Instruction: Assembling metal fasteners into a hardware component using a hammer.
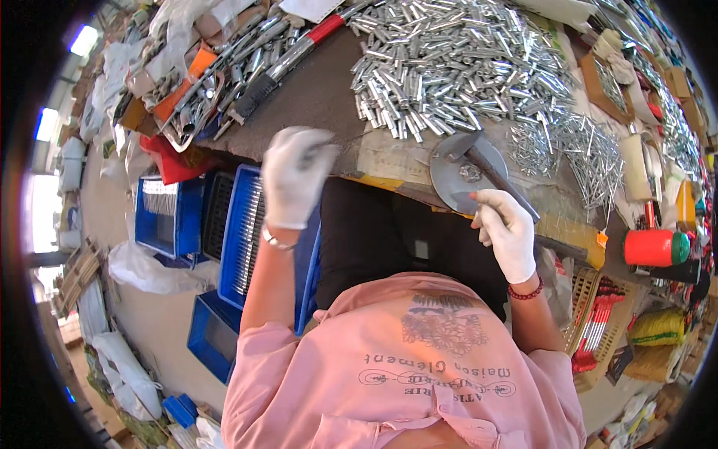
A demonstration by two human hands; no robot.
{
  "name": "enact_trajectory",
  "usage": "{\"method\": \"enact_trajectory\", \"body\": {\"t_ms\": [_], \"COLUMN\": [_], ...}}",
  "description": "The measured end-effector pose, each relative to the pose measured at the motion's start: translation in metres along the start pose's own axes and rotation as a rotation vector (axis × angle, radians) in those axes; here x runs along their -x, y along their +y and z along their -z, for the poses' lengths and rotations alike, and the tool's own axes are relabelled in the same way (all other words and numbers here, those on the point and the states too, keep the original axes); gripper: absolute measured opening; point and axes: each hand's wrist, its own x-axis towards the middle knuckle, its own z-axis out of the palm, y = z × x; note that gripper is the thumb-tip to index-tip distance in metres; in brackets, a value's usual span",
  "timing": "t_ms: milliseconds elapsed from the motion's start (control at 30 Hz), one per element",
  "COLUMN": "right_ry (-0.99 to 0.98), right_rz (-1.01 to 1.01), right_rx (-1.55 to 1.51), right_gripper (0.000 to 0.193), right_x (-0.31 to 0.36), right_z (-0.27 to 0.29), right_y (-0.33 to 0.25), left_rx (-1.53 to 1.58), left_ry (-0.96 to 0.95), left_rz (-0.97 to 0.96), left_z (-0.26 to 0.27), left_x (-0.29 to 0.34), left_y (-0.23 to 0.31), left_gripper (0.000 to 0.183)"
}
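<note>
My left hand [293, 179], in a white glove, is raised over the near edge of the dark workbench [321, 101], left of the metal pile. Its fingers are blurred by motion, so I cannot see whether they hold anything. My right hand [510, 238], also gloved, is by the near rim of a round grey metal dish [443, 173]. Its fingers are loosely bent and apart, with nothing visible in them. A hammer [493, 173] lies across the dish, its dark handle passing close beside my right hand. Small shiny pieces [470, 173] lie in the dish.
A large pile of short metal tubes [456, 63] covers the bench's far side, with pins and nails [594, 161] to the right. Tools [280, 67] lie at left. Blue crates [233, 243] stand below left. A red-green spool [654, 247] and a basket [594, 322] are at right.
</note>
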Motion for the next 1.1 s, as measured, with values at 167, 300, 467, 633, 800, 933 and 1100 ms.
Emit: {"method": "enact_trajectory", "body": {"t_ms": [167,300,467,633,800,933,1100], "right_ry": [-0.024,-0.037,-0.009,-0.046,0.485,0.79,0.664], "right_rz": [0.015,0.024,0.156,0.216,0.424,0.262,0.208], "right_rx": [0.011,-0.038,0.091,-0.057,0.537,1.136,1.447], "right_gripper": [0.024,0.024,0.024,0.019,0.016,0.008,0.007], "right_x": [0.0,0.002,0.003,0.003,0.028,0.023,0.0], "right_z": [0.0,0.001,0.006,0.002,0.073,0.155,0.203], "right_y": [-0.001,0.003,0.008,0.009,-0.012,0.007,0.035], "left_rx": [-0.143,-0.224,-0.235,-0.003,0.026,0.095,0.114], "left_ry": [-0.121,-0.22,0.0,-0.011,-0.138,-0.395,-0.474], "left_rz": [-0.067,0.073,-0.124,-0.174,-0.32,-0.416,-0.593], "left_z": [-0.078,-0.107,-0.113,-0.082,-0.062,-0.065,-0.09], "left_x": [-0.047,-0.066,-0.052,-0.035,-0.032,-0.032,-0.026], "left_y": [-0.019,-0.029,-0.018,0.002,0.051,0.098,0.123], "left_gripper": [0.062,0.073,0.038,0.018,0.025,0.029,0.038]}}
